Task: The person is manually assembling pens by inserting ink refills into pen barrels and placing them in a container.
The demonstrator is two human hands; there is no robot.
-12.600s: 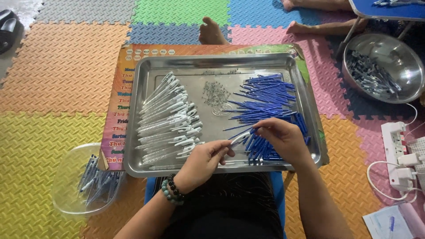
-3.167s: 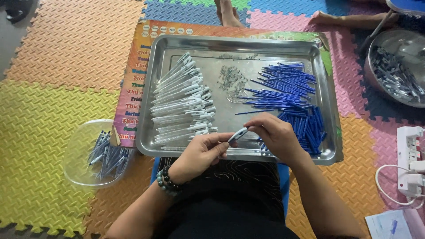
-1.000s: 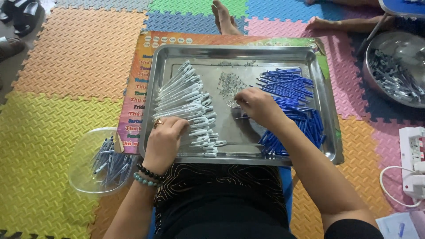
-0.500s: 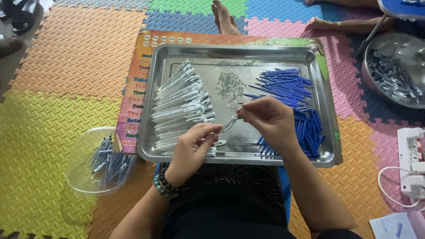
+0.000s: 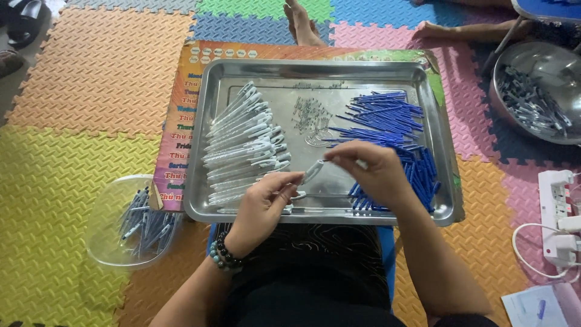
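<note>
My left hand grips a white pen barrel over the near part of a steel tray. My right hand is pinched at the barrel's upper end, holding a small thin part there; what it is cannot be made out. In the tray lie a pile of white pen barrels on the left, a small heap of metal springs in the middle, and many blue refills on the right.
A clear plastic bowl with several assembled pens sits on the foam mat to the left. A steel bowl of pens stands at the far right. A power strip lies on the right. Another person's feet are beyond the tray.
My left hand picked a barrel from the white pile and my right hand left the springs; both came together over the tray's near part and now meet at the barrel.
</note>
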